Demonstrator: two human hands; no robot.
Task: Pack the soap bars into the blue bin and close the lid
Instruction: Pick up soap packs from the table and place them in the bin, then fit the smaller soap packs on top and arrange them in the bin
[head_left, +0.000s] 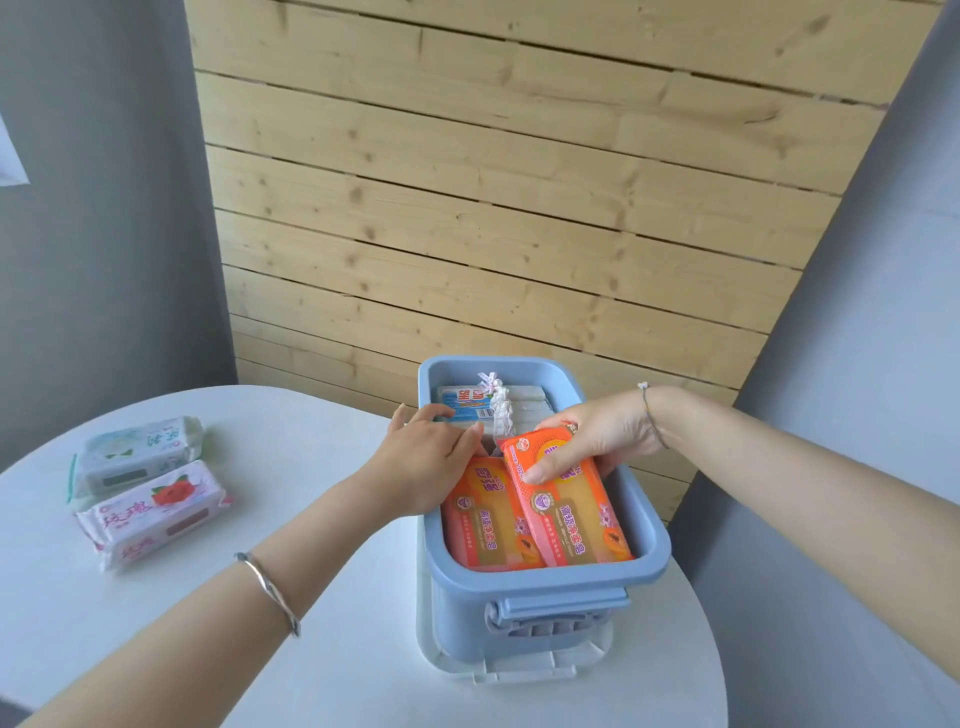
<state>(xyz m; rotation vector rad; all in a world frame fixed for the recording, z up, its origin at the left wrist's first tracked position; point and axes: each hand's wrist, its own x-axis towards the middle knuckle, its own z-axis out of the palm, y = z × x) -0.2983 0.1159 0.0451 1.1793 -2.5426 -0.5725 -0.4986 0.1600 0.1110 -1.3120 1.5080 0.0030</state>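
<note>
The blue bin (545, 582) stands open at the right of the round white table, on top of its white lid (519, 667). Inside lie an orange soap bar (485, 525), a blue-and-white bar (467, 402) and pale bars (524, 408) at the far end. My right hand (597, 434) grips a second orange soap bar (566, 514) and holds it tilted inside the bin, beside the first. My left hand (423, 462) rests over the bin's left rim, fingers spread on the bars inside.
Two wrapped soap bars lie on the table at the left: a green-and-white one (137, 454) and a pink rose one (150, 514) in front of it. A wooden slat wall stands behind the table, with grey walls on both sides.
</note>
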